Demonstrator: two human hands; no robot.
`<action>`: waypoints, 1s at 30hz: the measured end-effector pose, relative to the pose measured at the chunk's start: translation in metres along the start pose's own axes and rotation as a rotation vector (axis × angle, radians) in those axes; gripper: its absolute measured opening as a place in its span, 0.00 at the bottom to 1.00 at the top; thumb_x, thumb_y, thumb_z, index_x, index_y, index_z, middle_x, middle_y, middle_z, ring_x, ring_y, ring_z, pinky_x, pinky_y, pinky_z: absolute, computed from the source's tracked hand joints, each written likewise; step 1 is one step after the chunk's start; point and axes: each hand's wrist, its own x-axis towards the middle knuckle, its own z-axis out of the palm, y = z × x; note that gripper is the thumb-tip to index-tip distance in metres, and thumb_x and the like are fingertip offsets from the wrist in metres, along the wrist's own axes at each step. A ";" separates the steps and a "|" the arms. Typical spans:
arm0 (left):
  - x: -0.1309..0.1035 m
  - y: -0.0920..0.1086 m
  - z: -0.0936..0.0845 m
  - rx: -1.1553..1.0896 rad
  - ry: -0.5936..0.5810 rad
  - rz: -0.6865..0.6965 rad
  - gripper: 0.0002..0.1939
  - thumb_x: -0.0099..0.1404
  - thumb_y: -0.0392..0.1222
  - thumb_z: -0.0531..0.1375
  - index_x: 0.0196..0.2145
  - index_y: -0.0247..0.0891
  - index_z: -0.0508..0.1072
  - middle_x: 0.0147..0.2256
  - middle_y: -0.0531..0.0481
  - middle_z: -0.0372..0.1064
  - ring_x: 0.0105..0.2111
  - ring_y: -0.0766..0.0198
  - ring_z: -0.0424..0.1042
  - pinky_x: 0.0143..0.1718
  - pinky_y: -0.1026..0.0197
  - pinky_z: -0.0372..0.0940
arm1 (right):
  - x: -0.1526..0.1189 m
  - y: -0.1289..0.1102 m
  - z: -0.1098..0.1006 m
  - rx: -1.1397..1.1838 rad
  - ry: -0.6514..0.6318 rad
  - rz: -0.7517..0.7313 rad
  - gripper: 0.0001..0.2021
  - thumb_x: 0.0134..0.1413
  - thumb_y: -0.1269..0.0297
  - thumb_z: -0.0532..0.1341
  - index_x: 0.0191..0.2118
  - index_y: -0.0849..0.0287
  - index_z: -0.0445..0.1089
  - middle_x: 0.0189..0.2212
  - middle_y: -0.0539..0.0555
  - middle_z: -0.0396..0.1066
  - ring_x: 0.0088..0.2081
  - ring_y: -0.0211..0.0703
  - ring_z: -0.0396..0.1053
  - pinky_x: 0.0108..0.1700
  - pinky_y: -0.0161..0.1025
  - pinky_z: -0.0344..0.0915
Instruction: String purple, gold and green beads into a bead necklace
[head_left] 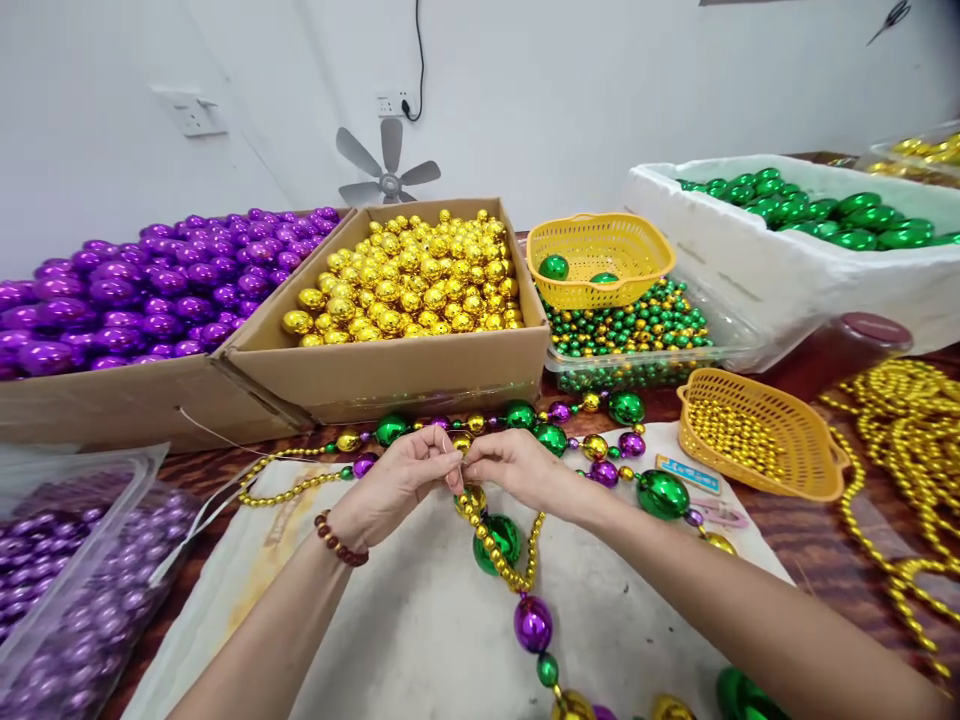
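Note:
My left hand (397,482), with a dark red bead bracelet (341,537) on its wrist, pinches a thin thread (454,478) over the cloth. Close against it, my right hand (521,468) has thumb and finger pressed together at the same thread. Below the fingertips hangs a loop of small gold beads (491,548). Around it lie a large green bead (498,545) and a purple bead (533,622), part of a strand running toward me. Behind both hands another strand of green, gold and purple beads (520,413) stretches across. The fingers hide the exact end of the thread.
Cardboard boxes of purple beads (150,290) and gold beads (412,280) stand behind. A yellow basket (600,292) rests on a tub of small beads (637,330). To the right are another yellow basket (810,480), gold bead strands (911,440) and a foam box (750,260).

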 end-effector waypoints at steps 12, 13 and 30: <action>-0.005 0.005 -0.008 0.157 0.059 -0.014 0.11 0.56 0.36 0.68 0.26 0.36 0.67 0.30 0.52 0.71 0.31 0.67 0.67 0.36 0.63 0.60 | -0.013 -0.011 -0.008 -0.010 -0.111 -0.014 0.07 0.51 0.72 0.63 0.30 0.56 0.79 0.28 0.48 0.76 0.33 0.41 0.70 0.37 0.35 0.61; -0.005 0.006 -0.007 0.168 0.063 -0.008 0.11 0.56 0.36 0.68 0.26 0.36 0.67 0.30 0.52 0.71 0.31 0.67 0.67 0.36 0.62 0.60 | -0.012 -0.008 -0.007 0.032 -0.127 0.004 0.06 0.51 0.71 0.63 0.30 0.57 0.79 0.27 0.48 0.76 0.31 0.40 0.70 0.36 0.35 0.62; -0.007 -0.015 0.007 0.557 0.319 0.477 0.06 0.63 0.38 0.61 0.28 0.39 0.70 0.34 0.48 0.70 0.34 0.61 0.68 0.36 0.60 0.63 | 0.007 0.011 0.010 0.582 -0.033 0.243 0.11 0.49 0.58 0.66 0.35 0.59 0.76 0.30 0.50 0.74 0.24 0.33 0.71 0.20 0.28 0.60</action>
